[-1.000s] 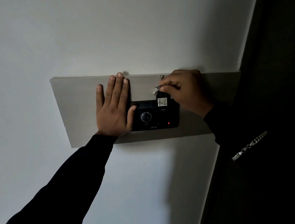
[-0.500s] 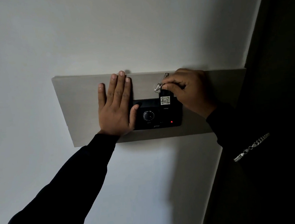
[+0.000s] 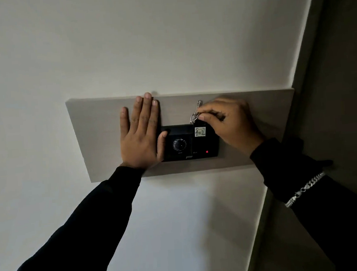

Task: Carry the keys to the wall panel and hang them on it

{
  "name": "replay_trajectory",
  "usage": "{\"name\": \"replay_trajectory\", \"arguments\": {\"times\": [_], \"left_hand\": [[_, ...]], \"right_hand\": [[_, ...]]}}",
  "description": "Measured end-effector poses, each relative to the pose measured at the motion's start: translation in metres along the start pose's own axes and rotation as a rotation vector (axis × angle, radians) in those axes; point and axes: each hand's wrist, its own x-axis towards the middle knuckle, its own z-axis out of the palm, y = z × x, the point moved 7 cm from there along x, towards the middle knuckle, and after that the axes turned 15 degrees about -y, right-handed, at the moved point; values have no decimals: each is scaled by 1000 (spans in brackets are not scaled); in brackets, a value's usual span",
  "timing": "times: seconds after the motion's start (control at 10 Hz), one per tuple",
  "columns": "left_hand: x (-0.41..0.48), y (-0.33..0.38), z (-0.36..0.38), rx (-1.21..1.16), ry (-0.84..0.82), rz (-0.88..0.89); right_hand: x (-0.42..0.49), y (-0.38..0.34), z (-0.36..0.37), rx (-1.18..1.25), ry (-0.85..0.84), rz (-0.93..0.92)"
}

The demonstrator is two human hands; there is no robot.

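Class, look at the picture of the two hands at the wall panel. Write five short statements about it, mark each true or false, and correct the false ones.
1. The left hand lies flat and open on the wall panel. True.
2. The right hand is empty. False: its fingers pinch the keys by the metal ring.
3. A white tag hangs in front of the black device. True.
4. The device shows a green light. False: it is a red light.
5. A chain bracelet is on the left arm. False: it is on the right.
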Motion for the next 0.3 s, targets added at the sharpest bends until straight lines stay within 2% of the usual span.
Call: {"name": "replay_trajectory", "arguments": {"times": [0.2,0.3], "left_hand": [[-9,2,4,-2,-111,-9],[-16,6,5,-83,-133,-10]], "right_hand": [[-10,1,-2,122,-52,103],[-16,-9,-28,144,46,96]]}}
